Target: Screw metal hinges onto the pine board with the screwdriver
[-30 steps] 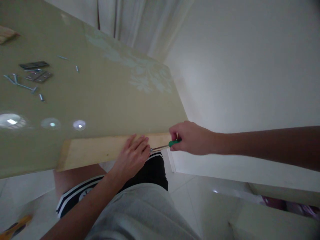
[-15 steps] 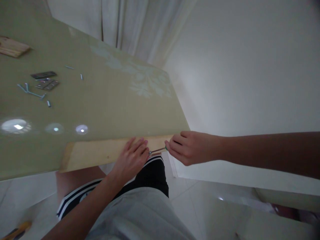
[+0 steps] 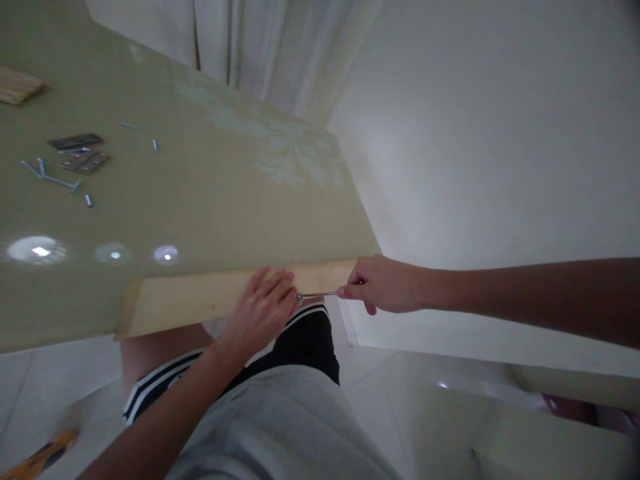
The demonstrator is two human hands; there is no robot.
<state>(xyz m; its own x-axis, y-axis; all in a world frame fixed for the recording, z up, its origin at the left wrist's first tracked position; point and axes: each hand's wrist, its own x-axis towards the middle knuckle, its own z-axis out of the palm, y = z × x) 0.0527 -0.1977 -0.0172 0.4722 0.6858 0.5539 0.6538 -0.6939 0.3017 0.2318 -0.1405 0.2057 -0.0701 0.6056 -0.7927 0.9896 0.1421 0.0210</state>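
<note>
A pale wooden board point(image 3: 200, 299) lies along the near edge of a glossy olive table point(image 3: 215, 200). My left hand point(image 3: 263, 308) rests on the board with its fingers laid flat and close together, its fingertips at a small metal screw on the board's edge. My right hand point(image 3: 383, 285) is closed round the handle of a screwdriver point(image 3: 320, 294), which is mostly hidden in the fist. The thin metal shaft runs left from the fist to the screw beside my left fingertips.
Metal hinges point(image 3: 80, 152) and several loose screws and bolts point(image 3: 55, 180) lie at the table's far left, with a wooden piece point(image 3: 17, 85) behind them. A white wall is to the right, curtains behind. An orange-handled tool point(image 3: 40, 455) lies on the tiled floor.
My right hand has twisted on the screwdriver, its grip shifting from fist to open fingertips and back to a fist. The green handle seen a second ago is now covered. My left hand stays put.
</note>
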